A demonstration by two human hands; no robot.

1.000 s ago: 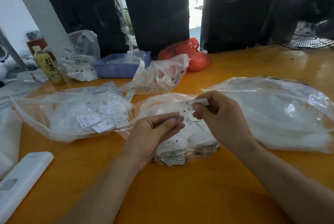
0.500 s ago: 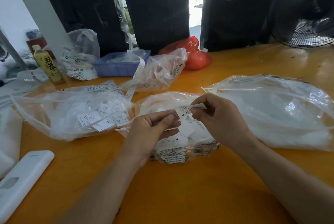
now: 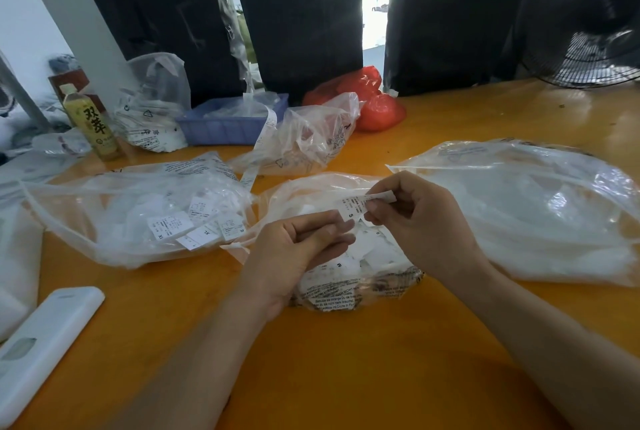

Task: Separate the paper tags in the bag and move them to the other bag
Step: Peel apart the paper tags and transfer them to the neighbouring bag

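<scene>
Right hand: we see our right hand (image 3: 420, 221) pinching the upper end of a white printed paper tag strip (image 3: 360, 205) marked "S", thumb and forefinger curled on it
Left hand: our left hand (image 3: 294, 253) pinches the lower end of the same strip, fingers (image 3: 320, 225) curled
Tag strip: held just above the small clear plastic bag of white tags (image 3: 349, 266) at the middle of the orange bench (image 3: 346, 360)
Left bag: a wide clear plastic bag with loose XL and M tags (image 3: 138, 214) lies towards the bench's left edge, just beside the middle bag
Right bag: a large clear plastic bag of white contents (image 3: 540, 211) lies towards the right edge
Far edge: a blue plastic tray (image 3: 221, 128), a red plastic bag (image 3: 374, 103) and a green tea bottle (image 3: 90, 123)
Near left corner: a white flat plastic case (image 3: 41, 346)
</scene>
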